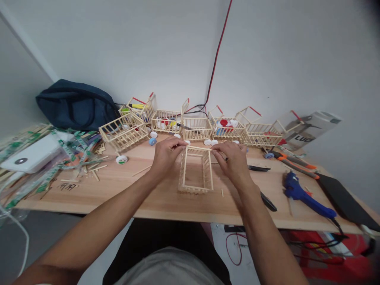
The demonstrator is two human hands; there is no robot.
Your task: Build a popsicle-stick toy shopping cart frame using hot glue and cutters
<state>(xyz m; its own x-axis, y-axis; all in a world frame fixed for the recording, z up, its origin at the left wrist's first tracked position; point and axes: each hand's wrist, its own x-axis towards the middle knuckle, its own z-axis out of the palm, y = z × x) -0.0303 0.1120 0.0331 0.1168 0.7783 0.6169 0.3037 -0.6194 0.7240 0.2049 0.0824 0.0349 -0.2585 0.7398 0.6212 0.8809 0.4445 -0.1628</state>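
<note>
In front of me on the table stands a small open basket frame [184,174] built of thin wooden sticks. Across its far end lies a wooden stick [198,148], pinched at both ends. My left hand [166,155] holds the left end between thumb and fingertips, at the far left corner of the frame. At the far right corner, my right hand [233,160] is closed on the other end. A short stick piece [222,192] lies to the right of the frame.
Several finished stick carts [197,130] with bottle-cap wheels line the wall. A blue glue gun [307,198], pliers [297,162] and a black cutter [268,202] lie at right. At left are a white box [35,152], wrapped stick bundles and a dark blue bag [77,105].
</note>
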